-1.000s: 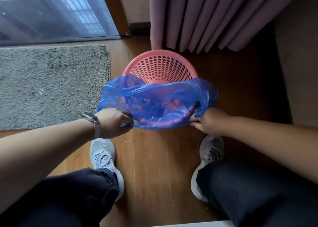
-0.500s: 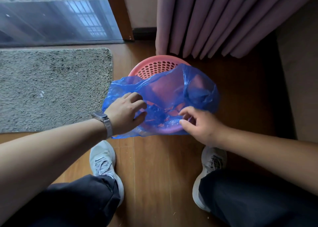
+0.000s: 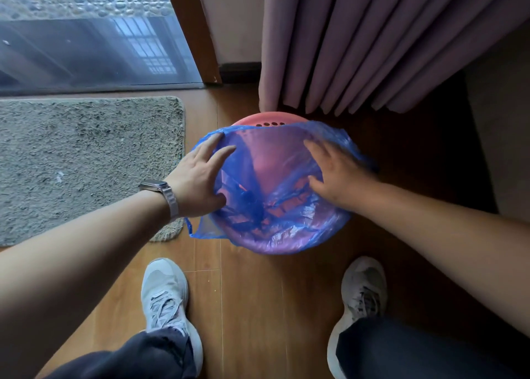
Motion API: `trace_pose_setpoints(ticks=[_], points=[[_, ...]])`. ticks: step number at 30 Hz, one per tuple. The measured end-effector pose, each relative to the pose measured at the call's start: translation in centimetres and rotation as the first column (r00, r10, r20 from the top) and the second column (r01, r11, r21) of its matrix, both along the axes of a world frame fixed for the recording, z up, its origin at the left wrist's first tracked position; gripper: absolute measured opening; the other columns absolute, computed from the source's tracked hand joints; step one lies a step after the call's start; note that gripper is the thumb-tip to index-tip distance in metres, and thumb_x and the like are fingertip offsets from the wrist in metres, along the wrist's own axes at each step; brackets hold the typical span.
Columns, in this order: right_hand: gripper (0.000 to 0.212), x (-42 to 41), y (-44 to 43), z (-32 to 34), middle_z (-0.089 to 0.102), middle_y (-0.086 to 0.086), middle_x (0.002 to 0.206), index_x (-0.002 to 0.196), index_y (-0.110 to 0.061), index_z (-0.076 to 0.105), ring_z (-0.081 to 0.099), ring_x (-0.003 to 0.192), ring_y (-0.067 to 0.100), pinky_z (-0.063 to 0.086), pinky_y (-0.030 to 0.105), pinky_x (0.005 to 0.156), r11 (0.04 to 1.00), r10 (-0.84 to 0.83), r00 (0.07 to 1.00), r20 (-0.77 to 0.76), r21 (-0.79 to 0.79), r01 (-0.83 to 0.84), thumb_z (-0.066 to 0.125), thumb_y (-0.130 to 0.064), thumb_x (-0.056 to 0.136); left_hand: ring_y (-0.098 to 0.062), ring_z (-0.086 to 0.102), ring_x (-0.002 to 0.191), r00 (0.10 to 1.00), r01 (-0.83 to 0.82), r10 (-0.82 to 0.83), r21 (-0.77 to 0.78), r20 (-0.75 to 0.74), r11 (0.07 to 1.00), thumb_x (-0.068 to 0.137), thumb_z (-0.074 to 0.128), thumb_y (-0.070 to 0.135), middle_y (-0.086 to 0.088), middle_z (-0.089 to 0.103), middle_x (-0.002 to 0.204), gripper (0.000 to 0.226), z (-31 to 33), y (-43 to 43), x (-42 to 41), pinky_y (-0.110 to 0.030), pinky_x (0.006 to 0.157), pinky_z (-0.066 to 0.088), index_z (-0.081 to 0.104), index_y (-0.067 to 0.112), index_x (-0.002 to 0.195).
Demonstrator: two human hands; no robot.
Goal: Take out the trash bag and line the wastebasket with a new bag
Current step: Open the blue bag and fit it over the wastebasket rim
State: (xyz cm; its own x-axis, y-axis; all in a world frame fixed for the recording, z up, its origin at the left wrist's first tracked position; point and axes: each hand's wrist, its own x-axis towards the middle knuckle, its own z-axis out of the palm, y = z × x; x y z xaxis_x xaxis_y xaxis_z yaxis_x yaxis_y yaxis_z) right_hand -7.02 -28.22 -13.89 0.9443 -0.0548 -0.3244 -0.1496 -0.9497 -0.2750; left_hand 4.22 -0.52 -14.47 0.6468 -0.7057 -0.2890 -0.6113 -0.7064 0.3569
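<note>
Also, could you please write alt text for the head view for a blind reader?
Seen from above, a person's left hand and right hand, fingers extended, spread a blue bag over the mouth of a pink perforated wastebasket on a wooden floor; its far rim shows bare. A grey rug lies left, purple curtains behind.

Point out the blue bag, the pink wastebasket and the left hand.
blue bag (image 3: pixel 286 241), head view, near fold over the rim.
pink wastebasket (image 3: pixel 265 119), head view, bare far rim.
left hand (image 3: pixel 195 180), head view, back of the hand.
</note>
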Motion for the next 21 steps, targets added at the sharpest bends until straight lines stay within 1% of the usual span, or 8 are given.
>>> trace_pose_setpoints(ticks=[4, 6, 9, 11, 14, 16, 18, 21], points=[[0.078, 0.9, -0.2, -1.5, 0.034, 0.016, 0.15, 0.151, -0.019, 0.021, 0.034, 0.136, 0.034, 0.026, 0.048, 0.113, 0.996, -0.054, 0.998, 0.025, 0.069, 0.052, 0.061, -0.031, 0.084, -0.03, 0.02, 0.147, 0.998, -0.033, 0.028, -0.09, -0.056, 0.995, 0.056, 0.06, 0.031, -0.018, 0.014, 0.16, 0.102, -0.5, -0.8, 1.1, -0.038, 0.117, 0.025, 0.026, 0.011, 0.15], [0.081, 1.9, -0.5, -1.8, 0.037, 0.017, 0.146, 0.15, -0.018, 0.023, 0.042, 0.128, 0.039, 0.035, 0.047, 0.106, 0.997, -0.078, 0.994, 0.08, 0.014, 0.077, 0.062, -0.034, 0.082, -0.026, 0.019, 0.147, 0.997, -0.026, 0.017, -0.126, -0.071, 0.992, 0.061, 0.06, 0.032, -0.015, 0.016, 0.16, 0.101, -0.7, -1.5, 1.6, -0.038, 0.117, 0.026, 0.023, 0.009, 0.151], [0.082, 3.4, -0.8, -2.2, 0.04, 0.015, 0.145, 0.149, -0.015, 0.025, 0.048, 0.121, 0.04, 0.041, 0.048, 0.099, 0.998, -0.058, 0.986, 0.154, 0.009, 0.057, 0.065, -0.035, 0.081, -0.029, 0.038, 0.138, 0.998, -0.034, 0.025, -0.164, -0.055, 0.986, 0.069, 0.06, 0.038, -0.009, 0.028, 0.156, 0.092, -0.8, -2.7, 2.6, -0.041, 0.109, 0.038, 0.025, 0.013, 0.151], [0.08, 3.9, -1.0, -2.7, 0.04, 0.014, 0.146, 0.149, -0.015, 0.027, 0.049, 0.123, 0.037, 0.041, 0.045, 0.097, 0.994, -0.088, 0.978, 0.187, 0.084, 0.074, 0.066, -0.033, 0.081, -0.03, 0.05, 0.124, 0.998, -0.066, 0.06, -0.199, -0.035, 0.978, 0.072, 0.06, 0.04, -0.006, 0.039, 0.147, 0.084, -1.1, -3.6, 3.4, -0.037, 0.099, 0.045, 0.031, 0.018, 0.148], [0.072, 4.7, -1.6, -3.4, 0.045, 0.012, 0.143, 0.145, -0.018, 0.034, 0.05, 0.123, 0.032, 0.041, 0.038, 0.097, 0.963, -0.199, 0.964, 0.176, 0.217, 0.159, 0.067, -0.03, 0.082, -0.031, 0.056, 0.114, 0.992, -0.124, 0.128, -0.258, -0.004, 0.958, 0.08, 0.063, 0.036, -0.007, 0.052, 0.134, 0.067, -2.1, -5.0, 4.3, -0.035, 0.09, 0.045, 0.041, 0.02, 0.141], [0.06, 5.0, -2.0, -3.7, 0.054, 0.011, 0.134, 0.136, -0.018, 0.043, 0.054, 0.116, 0.032, 0.044, 0.038, 0.092, 0.952, -0.232, 0.952, 0.199, 0.247, 0.18, 0.066, -0.027, 0.081, -0.033, 0.058, 0.11, 0.983, -0.171, 0.182, -0.285, 0.01, 0.943, 0.086, 0.065, 0.035, -0.011, 0.06, 0.126, 0.055, -2.9, -5.7, 4.7, -0.035, 0.089, 0.045, 0.048, 0.017, 0.135], [0.045, 5.1, -2.2, -4.1, 0.059, 0.011, 0.121, 0.123, -0.016, 0.051, 0.058, 0.107, 0.033, 0.047, 0.037, 0.086, 0.943, -0.266, 0.937, 0.224, 0.26, 0.206, 0.065, -0.023, 0.08, -0.037, 0.061, 0.098, 0.974, -0.194, 0.218, -0.294, 0.052, 0.936, 0.088, 0.066, 0.038, -0.015, 0.066, 0.111, 0.044, -3.4, -6.1, 5.0, -0.038, 0.08, 0.048, 0.055, 0.016, 0.124], [0.014, 4.9, -2.5, -4.5, 0.062, 0.003, 0.081, 0.087, -0.018, 0.053, 0.058, 0.078, 0.032, 0.043, 0.033, 0.066, 0.881, -0.41, 0.896, 0.172, 0.33, 0.339, 0.063, -0.026, 0.081, -0.04, 0.059, 0.077, 0.961, -0.212, 0.253, -0.291, 0.113, 0.933, 0.09, 0.062, 0.041, -0.014, 0.062, 0.085, 0.027, -3.9, -5.9, 5.4, -0.038, 0.063, 0.044, 0.056, 0.016, 0.096]])
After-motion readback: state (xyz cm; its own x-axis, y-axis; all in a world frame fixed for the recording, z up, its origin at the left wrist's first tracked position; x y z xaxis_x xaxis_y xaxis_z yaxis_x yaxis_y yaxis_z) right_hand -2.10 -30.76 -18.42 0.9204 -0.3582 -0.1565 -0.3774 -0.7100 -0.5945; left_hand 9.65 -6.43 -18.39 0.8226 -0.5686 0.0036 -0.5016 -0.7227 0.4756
